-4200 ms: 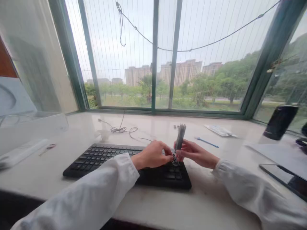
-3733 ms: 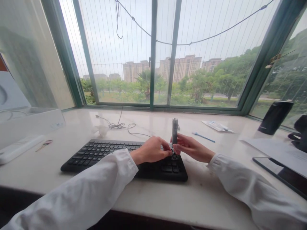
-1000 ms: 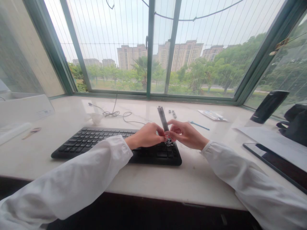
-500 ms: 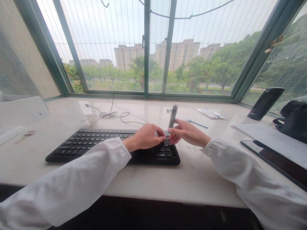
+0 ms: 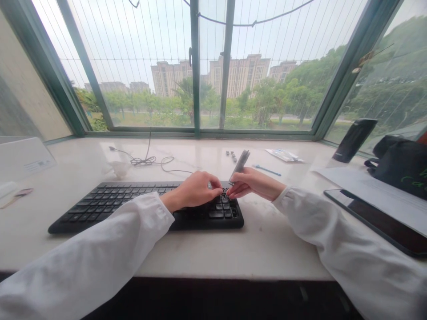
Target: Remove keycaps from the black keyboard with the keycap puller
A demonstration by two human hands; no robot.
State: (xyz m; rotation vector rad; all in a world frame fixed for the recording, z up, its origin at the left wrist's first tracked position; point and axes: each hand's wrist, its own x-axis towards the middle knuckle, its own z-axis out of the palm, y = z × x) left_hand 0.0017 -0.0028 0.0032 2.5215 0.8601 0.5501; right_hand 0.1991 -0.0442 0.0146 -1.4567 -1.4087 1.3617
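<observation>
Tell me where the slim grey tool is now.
In the head view, the slim grey tool is just right of centre, tilted in the right hand at the right end of the black keyboard.

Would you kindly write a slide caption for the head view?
Left hand and right hand over a black keyboard, the right holding a grey tool.

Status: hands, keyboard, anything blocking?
Left hand at keyboard, grip unclear. Right hand holding tilted grey tool at keyboard's right end. Small loose pieces beyond keyboard, apart from hands.
</observation>
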